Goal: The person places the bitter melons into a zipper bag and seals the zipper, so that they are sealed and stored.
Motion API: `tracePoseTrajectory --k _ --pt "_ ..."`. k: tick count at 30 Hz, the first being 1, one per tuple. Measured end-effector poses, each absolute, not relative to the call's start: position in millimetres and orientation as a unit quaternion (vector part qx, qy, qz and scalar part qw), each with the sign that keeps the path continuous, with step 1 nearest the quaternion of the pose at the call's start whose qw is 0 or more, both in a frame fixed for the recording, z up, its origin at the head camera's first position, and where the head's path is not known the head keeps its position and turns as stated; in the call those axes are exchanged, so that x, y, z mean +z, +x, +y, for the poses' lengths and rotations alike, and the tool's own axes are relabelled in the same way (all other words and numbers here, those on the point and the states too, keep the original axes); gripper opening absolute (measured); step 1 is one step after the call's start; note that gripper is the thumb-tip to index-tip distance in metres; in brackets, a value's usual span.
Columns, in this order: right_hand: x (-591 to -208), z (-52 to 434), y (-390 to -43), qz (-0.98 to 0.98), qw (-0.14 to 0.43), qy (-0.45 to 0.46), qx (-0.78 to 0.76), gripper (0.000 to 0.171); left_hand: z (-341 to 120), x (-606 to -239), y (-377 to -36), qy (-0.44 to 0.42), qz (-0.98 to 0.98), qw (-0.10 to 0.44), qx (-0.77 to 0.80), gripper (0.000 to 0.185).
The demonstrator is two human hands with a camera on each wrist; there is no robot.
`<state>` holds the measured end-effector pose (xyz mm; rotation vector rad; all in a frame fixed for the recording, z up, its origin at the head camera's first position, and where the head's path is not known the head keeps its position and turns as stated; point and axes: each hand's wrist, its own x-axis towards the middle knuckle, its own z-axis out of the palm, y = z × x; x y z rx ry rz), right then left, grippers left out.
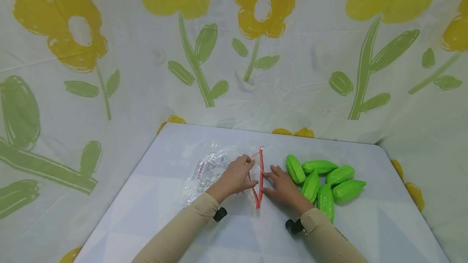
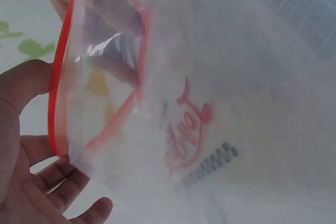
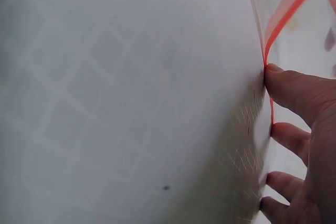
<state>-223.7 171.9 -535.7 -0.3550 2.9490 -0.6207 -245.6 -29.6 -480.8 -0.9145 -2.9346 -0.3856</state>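
Note:
A clear zip bag (image 1: 208,169) with a red rim (image 1: 261,169) lies on the white table (image 1: 153,218), its mouth facing right. My left hand (image 1: 235,175) pinches the upper lip of the mouth and lifts it, so the mouth gapes. In the left wrist view the thumb (image 2: 26,82) lies against the red rim (image 2: 55,103) and the bag (image 2: 226,98) fills the frame. My right hand (image 1: 283,188) lies flat just right of the mouth, its straight fingertips (image 3: 278,80) touching the red rim (image 3: 286,19). Several green gourd-shaped vegetables (image 1: 321,182) lie in a pile beside my right hand.
A flower-printed sheet (image 1: 109,52) hangs close behind and around the table. The table's rounded far corners and right edge (image 1: 409,190) are near the vegetables. Bare tabletop (image 3: 131,103) lies in front of both forearms.

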Motion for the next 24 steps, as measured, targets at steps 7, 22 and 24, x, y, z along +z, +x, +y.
tracePoseTrajectory --k 7,22,24 --pt "-537.5 170.5 -225.0 0.973 0.060 -0.103 -0.196 0.062 -38.0 -471.6 -248.2 -0.255 -0.947 0.066 -0.182 0.079" --pt "-537.6 173.3 -224.7 0.970 0.059 -0.112 -0.207 0.062 -34.6 -477.7 -251.5 -0.189 -0.950 0.090 -0.230 0.070" --pt "-537.9 173.4 -224.8 0.971 0.059 -0.110 -0.205 0.062 -34.7 -478.5 -251.9 -0.196 -0.951 0.081 -0.223 0.072"
